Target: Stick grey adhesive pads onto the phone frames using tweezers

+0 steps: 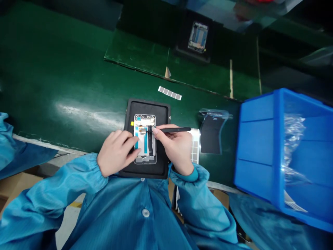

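An opened phone (142,144) lies in a black tray (162,170), its circuit board, ribbon cable and blue strips showing. My right hand (179,147) grips a pair of black tweezers (177,130), whose tip reaches over the upper middle of the phone by a small silvery piece. My left hand (117,149) rests at the phone's left side with fingers apart, the fingertips on or just over its edge. Whether the tweezers pinch that piece I cannot tell.
A short strip of grey squares (170,93) lies beyond the tray. To the right are a sticker sheet (195,146), a dark film sheet (212,133) and a blue bin (256,146) with clear plastic inside. Another opened phone (198,37) sits across the green table, near a blurred person.
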The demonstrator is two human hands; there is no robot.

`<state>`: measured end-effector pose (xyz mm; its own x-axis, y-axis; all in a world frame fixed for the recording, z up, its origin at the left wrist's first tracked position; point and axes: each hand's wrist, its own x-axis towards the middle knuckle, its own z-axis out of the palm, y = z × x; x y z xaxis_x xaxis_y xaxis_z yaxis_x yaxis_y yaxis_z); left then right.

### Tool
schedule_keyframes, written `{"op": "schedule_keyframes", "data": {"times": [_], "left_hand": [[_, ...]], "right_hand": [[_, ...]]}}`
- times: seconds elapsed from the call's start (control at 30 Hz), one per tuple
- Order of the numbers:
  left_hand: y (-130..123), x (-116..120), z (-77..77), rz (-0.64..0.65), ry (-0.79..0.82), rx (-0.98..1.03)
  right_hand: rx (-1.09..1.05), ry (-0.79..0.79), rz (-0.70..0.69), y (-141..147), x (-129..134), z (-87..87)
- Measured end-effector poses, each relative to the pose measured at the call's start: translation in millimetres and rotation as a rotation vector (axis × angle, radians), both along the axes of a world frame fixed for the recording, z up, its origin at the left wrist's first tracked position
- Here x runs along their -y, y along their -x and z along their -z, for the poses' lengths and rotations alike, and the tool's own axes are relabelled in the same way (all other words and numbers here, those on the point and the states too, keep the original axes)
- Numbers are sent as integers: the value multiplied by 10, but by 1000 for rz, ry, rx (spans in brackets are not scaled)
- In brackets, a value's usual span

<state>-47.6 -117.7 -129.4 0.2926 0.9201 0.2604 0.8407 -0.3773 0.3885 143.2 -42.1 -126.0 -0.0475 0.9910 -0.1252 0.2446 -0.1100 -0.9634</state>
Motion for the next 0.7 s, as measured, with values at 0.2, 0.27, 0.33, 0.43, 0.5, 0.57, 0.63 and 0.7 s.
{"op": "schedule_keyframes", "data": {"times": [0.2,0.27,0.33,0.43,0.5,0.57,0.63,0.7], "left_hand": [[49,-149,102,-101,17,-10],[37,-157,126,-108,29,27],[32,-156,135,-111,34,37],[37,-153,132,-102,37,37],[40,-154,131,-97,42,33],[40,-155,134,-99,43,28],[37,-154,140,-101,38,24],[35,-153,147,-102,31,21]], "right_hand": [[-21,10,-28,29,-56,23],[-12,15,-41,36,-60,19],[-7,20,-50,40,-60,16],[4,12,-53,44,-49,20],[20,3,-47,47,-38,25],[34,-6,-44,51,-31,28],[46,-13,-48,55,-30,27],[55,-22,-52,58,-31,25]]}}
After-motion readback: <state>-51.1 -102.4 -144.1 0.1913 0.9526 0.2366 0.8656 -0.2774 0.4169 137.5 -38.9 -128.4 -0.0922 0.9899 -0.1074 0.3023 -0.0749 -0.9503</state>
